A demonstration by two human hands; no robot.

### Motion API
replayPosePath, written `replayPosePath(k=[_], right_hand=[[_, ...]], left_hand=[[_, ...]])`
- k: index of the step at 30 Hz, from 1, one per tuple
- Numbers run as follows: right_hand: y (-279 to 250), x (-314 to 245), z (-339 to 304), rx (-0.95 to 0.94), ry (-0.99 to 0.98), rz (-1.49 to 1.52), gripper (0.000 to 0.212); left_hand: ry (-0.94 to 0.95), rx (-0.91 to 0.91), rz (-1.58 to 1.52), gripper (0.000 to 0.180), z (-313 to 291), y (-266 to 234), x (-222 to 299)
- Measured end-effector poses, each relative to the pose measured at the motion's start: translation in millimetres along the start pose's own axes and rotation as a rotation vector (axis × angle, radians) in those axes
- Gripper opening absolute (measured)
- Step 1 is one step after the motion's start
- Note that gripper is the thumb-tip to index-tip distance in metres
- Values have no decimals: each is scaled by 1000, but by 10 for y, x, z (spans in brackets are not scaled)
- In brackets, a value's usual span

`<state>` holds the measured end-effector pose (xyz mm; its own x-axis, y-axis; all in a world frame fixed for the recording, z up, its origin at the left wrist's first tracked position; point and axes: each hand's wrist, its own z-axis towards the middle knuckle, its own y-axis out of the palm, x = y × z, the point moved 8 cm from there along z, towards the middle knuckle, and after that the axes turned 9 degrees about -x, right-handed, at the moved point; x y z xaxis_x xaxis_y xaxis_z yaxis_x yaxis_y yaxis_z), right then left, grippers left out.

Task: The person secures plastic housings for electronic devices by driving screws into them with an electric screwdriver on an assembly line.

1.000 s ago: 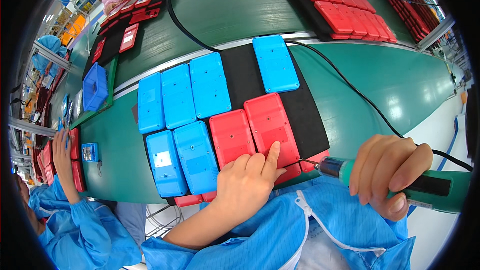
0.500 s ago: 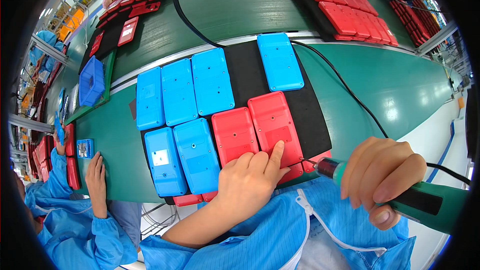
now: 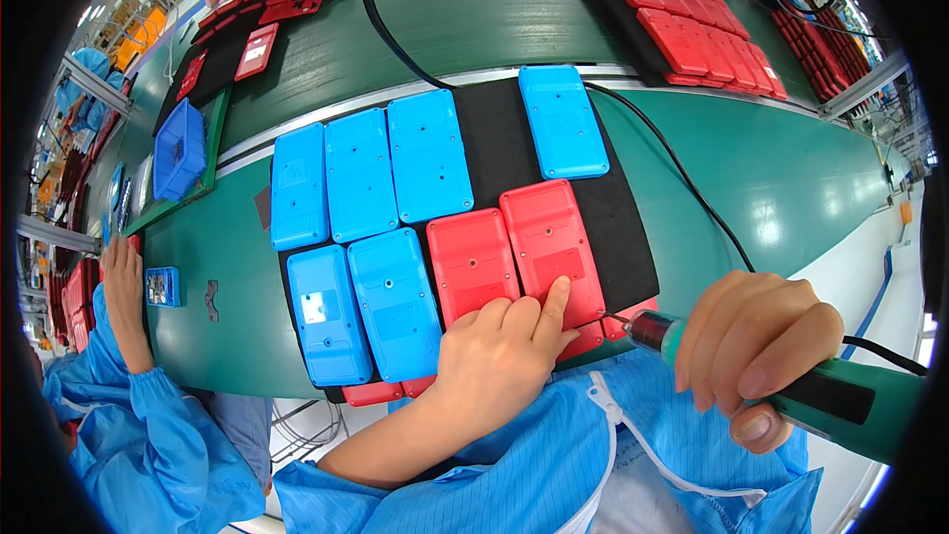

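My left hand (image 3: pixel 489 366) lies over the near end of a red plastic casing (image 3: pixel 550 255). Its index finger is stretched out and presses on the casing, the thumb lies by the near edge, and the other fingers are curled. In my right hand (image 3: pixel 756 351) is a green electric screwdriver (image 3: pixel 840 405), gripped with the fingers wrapped round it. The bit points left, its tip at the casing's near right corner. Whether a screw is under the tip is too small to tell. Left of that casing lies a second red casing (image 3: pixel 473 262).
Several blue casings (image 3: pixel 430 158) lie on the black mat (image 3: pixel 494 138). More red casings (image 3: pixel 707 40) sit beyond. A black cable (image 3: pixel 682 168) crosses the green bench (image 3: pixel 791 168). At left are a blue bin (image 3: pixel 179 151), a small grey part (image 3: pixel 212 300) and a co-worker's hand (image 3: pixel 123 287).
The view has shifted slightly; my hands and the screwdriver hold nearly the same pose. At left, the co-worker's nearer hand has moved away, and a small grey part now shows on the bench.
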<state>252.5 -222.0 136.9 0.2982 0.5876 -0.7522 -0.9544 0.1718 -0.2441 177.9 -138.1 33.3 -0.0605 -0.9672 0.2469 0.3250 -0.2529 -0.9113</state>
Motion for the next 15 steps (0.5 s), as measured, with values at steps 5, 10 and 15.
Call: replayPosePath(k=[5,10,15], right_hand=[[1,3,28,-11,19,-11,22],[24,25,24,-14,6,-13,22],[33,73,45,-12,15,-26,22]], left_hand=[[0,-6,-6,47,-1,9,-5],[-2,-16,-10,47,5,9,-5],[15,-66,10,44,-4,36,1]])
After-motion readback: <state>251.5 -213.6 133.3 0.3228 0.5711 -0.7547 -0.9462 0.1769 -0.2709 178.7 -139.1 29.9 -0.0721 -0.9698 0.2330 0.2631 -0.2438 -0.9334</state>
